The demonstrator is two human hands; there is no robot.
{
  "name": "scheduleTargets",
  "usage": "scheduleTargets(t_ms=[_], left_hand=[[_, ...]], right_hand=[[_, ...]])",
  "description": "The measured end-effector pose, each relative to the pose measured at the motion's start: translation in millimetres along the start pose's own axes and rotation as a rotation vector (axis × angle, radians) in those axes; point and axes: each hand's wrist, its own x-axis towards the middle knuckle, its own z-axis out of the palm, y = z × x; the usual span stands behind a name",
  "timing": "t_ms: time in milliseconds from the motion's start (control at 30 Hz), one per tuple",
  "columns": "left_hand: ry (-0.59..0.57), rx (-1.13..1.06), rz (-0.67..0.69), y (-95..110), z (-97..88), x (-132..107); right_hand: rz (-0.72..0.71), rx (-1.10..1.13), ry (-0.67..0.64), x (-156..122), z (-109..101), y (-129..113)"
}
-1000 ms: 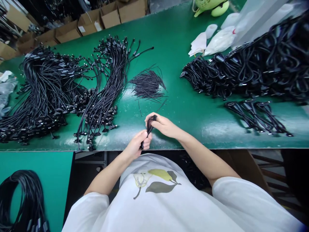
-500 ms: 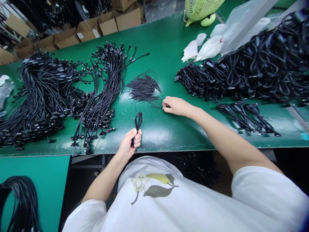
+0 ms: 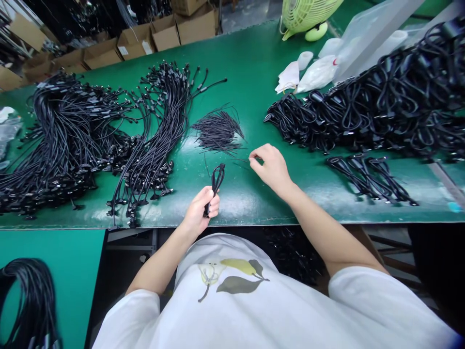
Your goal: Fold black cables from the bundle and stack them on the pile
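A folded black cable [image 3: 218, 178] is gripped in my left hand [image 3: 201, 207], with its looped end and connector sticking up past the thumb. My right hand [image 3: 271, 169] has thumb and forefinger pinched at the end of a thin black twist tie [image 3: 240, 159], which points left over the table. Just beyond lies a loose pile of black twist ties [image 3: 218, 132], close to the right fingertips. Several folded cables [image 3: 372, 178] lie side by side to the right of this hand.
Long unfolded cables [image 3: 160, 140] and a larger heap of cables [image 3: 65, 140] cover the left of the green table [image 3: 250, 58]. A big mound of folded cables [image 3: 363, 106] fills the right. White plastic bags [image 3: 316, 75] and a green fan [image 3: 308, 17] stand at the back.
My right hand has turned and opened out from a closer curl, its fingertips pinching the twist tie slightly further right. My left hand has shifted a little right and up with the cable.
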Motion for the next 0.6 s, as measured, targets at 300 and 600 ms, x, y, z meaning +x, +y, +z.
scheduleTargets(t_ms=[300, 600], left_hand=[[0.055, 0.229, 0.21, -6.2, -4.0, 8.1], [0.153, 0.96, 0.475, -0.2, -23.6, 16.8]], right_hand=[[0.078, 0.65, -0.384, -55.1, 23.3, -79.3], [-1.048, -0.374, -0.171, -32.6, 2.6, -93.6]])
